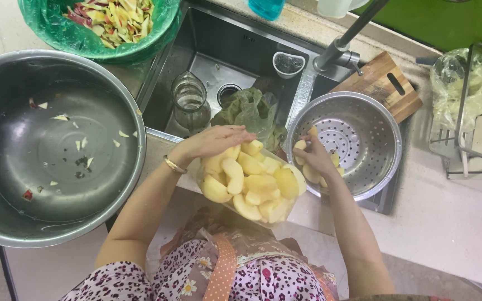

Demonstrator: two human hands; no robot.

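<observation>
Peeled apple pieces [252,181], pale yellow and heaped in a clear container [285,214], sit at the counter edge just in front of the sink [218,53], right against the person's apron. Only the head view to go on. Left hand [216,142] lies flat and spread over the far side of the heap, fingers stretched out, gold bracelet [173,165] on the wrist. Right hand [314,159] is curled around a few pieces, lifted just off the right side of the heap and over the rim of the steel colander [372,139], which sits right of the sink with a couple of pieces already in it. Wooden cutting board [383,83] pokes out behind the colander. Inside the sink there's a glass jar [189,103] and a crumpled green bag [249,111]. Left of the sink is a big steel bowl [6,145] with bits of peel stuck inside, and behind that a green-lined bin [46,28] full of peelings.
</observation>
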